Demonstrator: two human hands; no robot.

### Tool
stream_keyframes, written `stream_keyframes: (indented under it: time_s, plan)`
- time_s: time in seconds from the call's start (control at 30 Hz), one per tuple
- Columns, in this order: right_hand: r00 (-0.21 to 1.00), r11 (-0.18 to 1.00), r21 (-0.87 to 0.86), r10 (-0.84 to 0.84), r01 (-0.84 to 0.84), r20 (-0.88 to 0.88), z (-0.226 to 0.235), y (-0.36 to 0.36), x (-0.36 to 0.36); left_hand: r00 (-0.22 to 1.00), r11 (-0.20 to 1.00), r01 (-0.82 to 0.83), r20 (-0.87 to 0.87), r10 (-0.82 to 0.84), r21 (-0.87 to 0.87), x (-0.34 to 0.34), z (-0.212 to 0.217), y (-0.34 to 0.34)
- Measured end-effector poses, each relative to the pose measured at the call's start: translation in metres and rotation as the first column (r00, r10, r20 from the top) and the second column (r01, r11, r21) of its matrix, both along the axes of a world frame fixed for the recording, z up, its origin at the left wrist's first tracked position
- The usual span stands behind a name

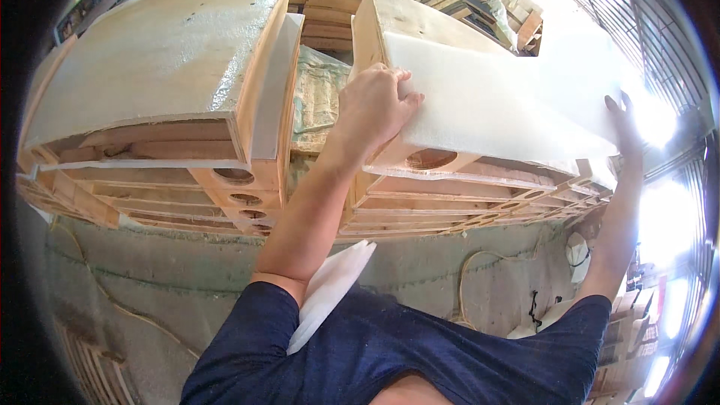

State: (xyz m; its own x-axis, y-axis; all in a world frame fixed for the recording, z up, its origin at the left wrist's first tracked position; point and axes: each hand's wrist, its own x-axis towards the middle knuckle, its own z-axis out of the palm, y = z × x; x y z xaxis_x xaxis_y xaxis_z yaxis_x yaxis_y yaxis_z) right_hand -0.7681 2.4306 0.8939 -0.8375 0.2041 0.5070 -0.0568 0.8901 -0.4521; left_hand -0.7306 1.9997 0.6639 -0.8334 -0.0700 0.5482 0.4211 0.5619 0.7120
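A white foam sheet (480, 97) lies over the top of a right-hand wooden frame (450, 13), draping past its front edge. My left hand (377, 101) is closed on the sheet's left edge, at the frame's near left corner. At the sheet's far right end, my right hand (624, 124) holds its edge, partly washed out by glare. Another piece of white sheet (330, 296) is tucked under my left arm. To the left stands a second wooden frame (150, 60), its curved plywood top bearing shiny wet-looking streaks.
More slatted frame parts (442, 206) with round holes sit below. Behind are stacked wooden boards (334, 4). Yellowish hoses (112, 292) run along the grey floor (225, 262). Barred windows (645, 22) glare at right.
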Motion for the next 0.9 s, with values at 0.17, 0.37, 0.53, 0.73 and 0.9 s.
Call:
stream_keyframes:
  time_s: [0.17, 0.37, 0.53, 0.73, 0.9]
  plan:
    - [0.993, 0.987, 0.16, -0.015, 0.034, -0.118, -0.007, 0.001, -0.017, 0.986, 0.999, 0.004, 0.165, 0.002, -0.04, 0.002, 0.01, -0.005]
    - [0.997, 0.871, 0.487, -0.038, 0.065, -0.065, 0.018, 0.013, -0.016, 0.991, 0.969, -0.113, 0.051, 0.127, -0.218, -0.067, 0.013, 0.0]
    - [0.988, 0.751, 0.642, -0.118, 0.155, -0.1, 0.03, 0.028, -0.039, 0.914, 0.853, 0.13, 0.394, 0.094, -0.506, -0.085, 0.023, 0.015]
    - [0.961, 0.782, 0.583, -0.073, 0.221, -0.266, 0.038, 0.066, -0.076, 0.923, 0.593, 0.28, 0.381, 0.05, -0.755, -0.043, 0.037, 0.062]
    - [0.995, 0.866, 0.492, -0.095, 0.088, -0.01, -0.02, 0.097, -0.088, 0.937, 0.57, 0.271, 0.348, 0.028, -0.776, -0.009, 0.044, 0.107]
